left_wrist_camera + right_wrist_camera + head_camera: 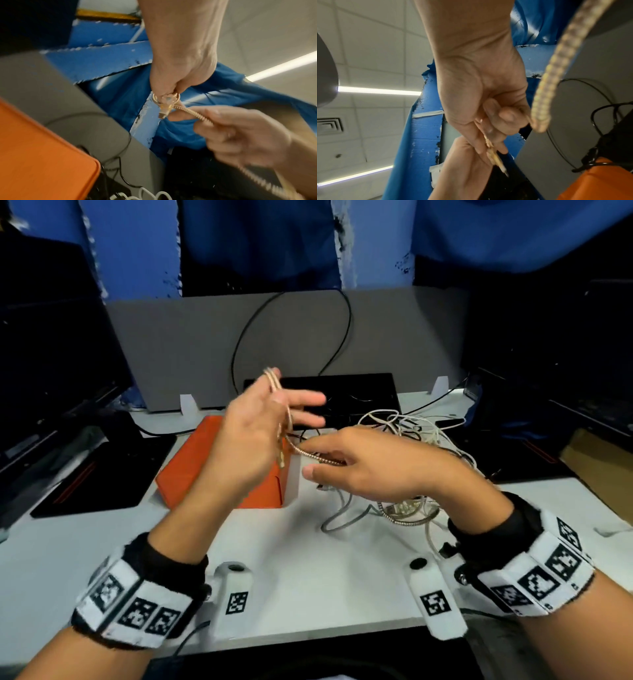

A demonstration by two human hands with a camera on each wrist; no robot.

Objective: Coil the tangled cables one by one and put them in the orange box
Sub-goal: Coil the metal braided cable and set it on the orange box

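Observation:
A gold braided cable (310, 454) runs between both hands above the table. My left hand (267, 419) is raised over the orange box (191, 470) with loops of the cable wound on it; in the left wrist view the left hand (171, 88) pinches the small coil, and the plug (163, 113) hangs below. My right hand (329, 463) pinches the free strand just right of the box; the same grip shows on the right hand (489, 124) in the right wrist view. The remaining tangle of white and black cables (407, 429) lies behind my right hand.
A grey cable (337, 515) and a metal-sheathed one (407, 517) trail on the white table (308, 559) under my right wrist. Behind stand a black pad (359, 386) and a grey partition (171, 347). Dark devices (102, 467) flank the left side; two white tagged mounts (236, 594) sit near the front edge.

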